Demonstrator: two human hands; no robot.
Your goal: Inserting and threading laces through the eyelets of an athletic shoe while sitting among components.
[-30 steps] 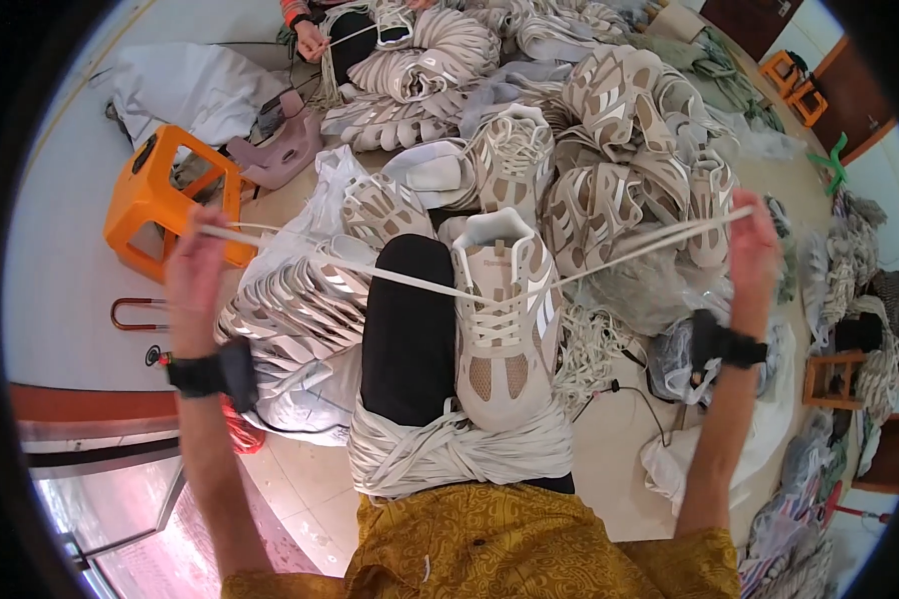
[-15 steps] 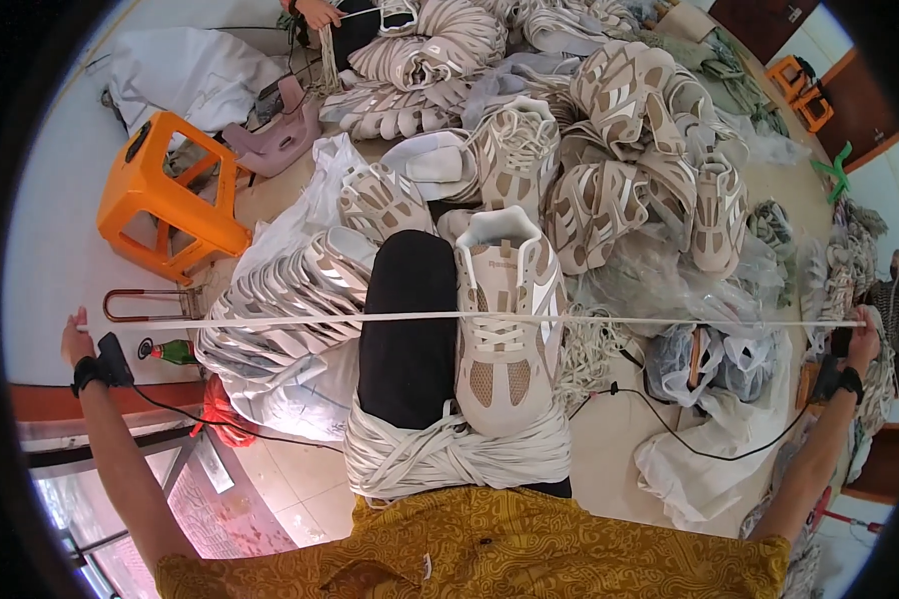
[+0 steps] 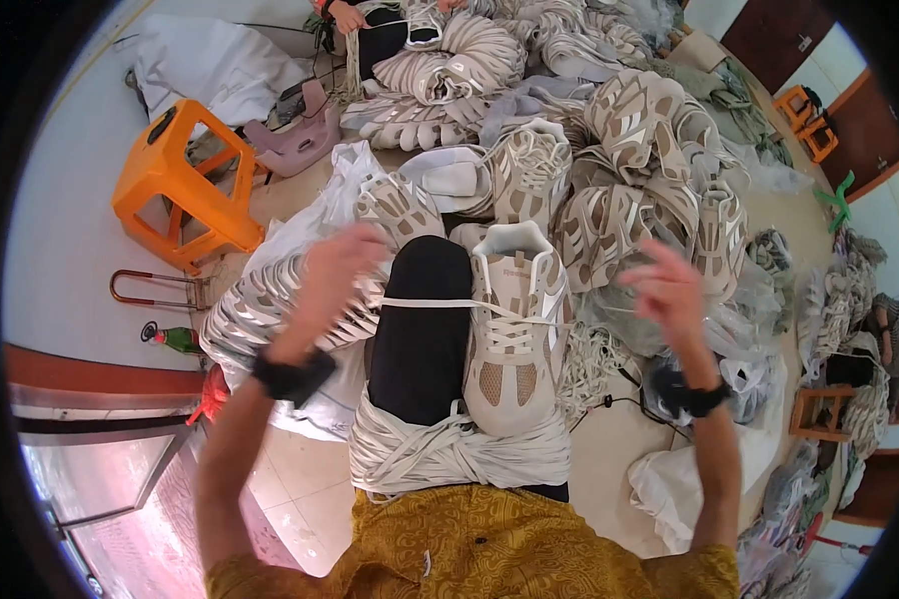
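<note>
A beige and white shoe upper (image 3: 512, 394) rests over my right thigh, its toe toward me, with lace threaded across its front. From it a white shoelace (image 3: 425, 301) runs left over my black-clad left thigh (image 3: 425, 349), lying loosely. My left hand (image 3: 338, 275) hangs raised left of that thigh, smeared by motion, so its fingers cannot be read. To the right of the upper my right hand (image 3: 666, 288) is raised, somewhat blurred, its fingers apart and no lace plainly in them. A thick bundle of white laces (image 3: 459, 454) lies across my lap.
Heaped shoe uppers (image 3: 634, 125) fill the floor ahead, with a nested row of them (image 3: 260, 319) at left. An orange stool (image 3: 175, 190) and a green bottle (image 3: 178, 340) stand left. Another person's hand (image 3: 347, 17) works at the far end. A cable (image 3: 619, 399) trails at right.
Both hands have swung inward from far out at either side to near the upper. The lace, stretched taut across before, is now slack over my left thigh. The view has shifted slightly.
</note>
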